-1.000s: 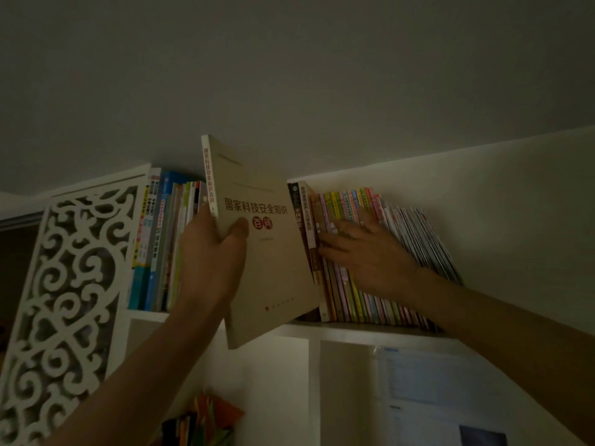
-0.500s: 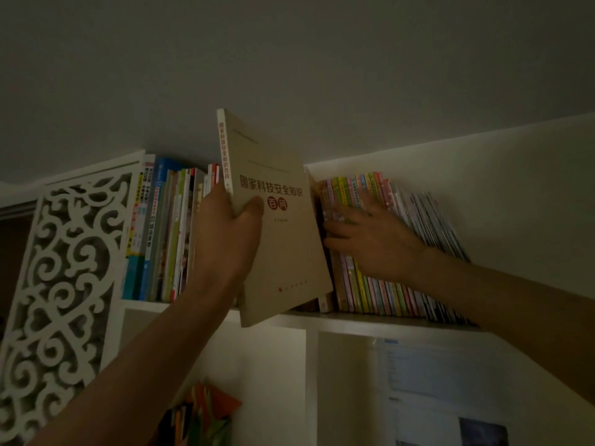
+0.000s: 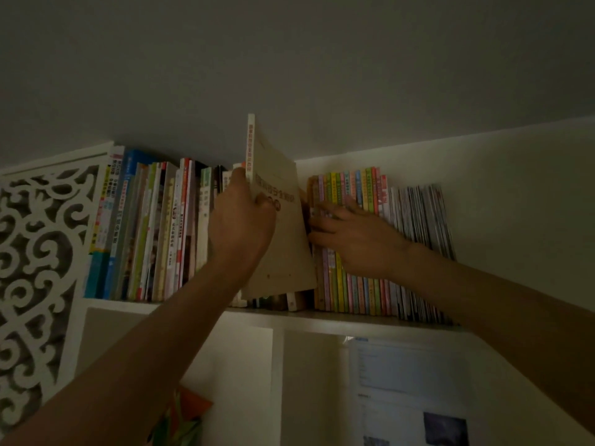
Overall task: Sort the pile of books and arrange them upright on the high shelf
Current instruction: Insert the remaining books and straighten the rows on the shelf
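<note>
Book (image 3: 283,233) now entering gap, title half-hidden

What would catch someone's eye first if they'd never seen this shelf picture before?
Most striking is the tall beige book, tilted and sticking up above its neighbours at the middle of the high shelf, gripped by the left hand. Just to its right, the right hand presses flat against a row of thin pastel-spined books. At far left stands a white scrollwork panel.
</note>
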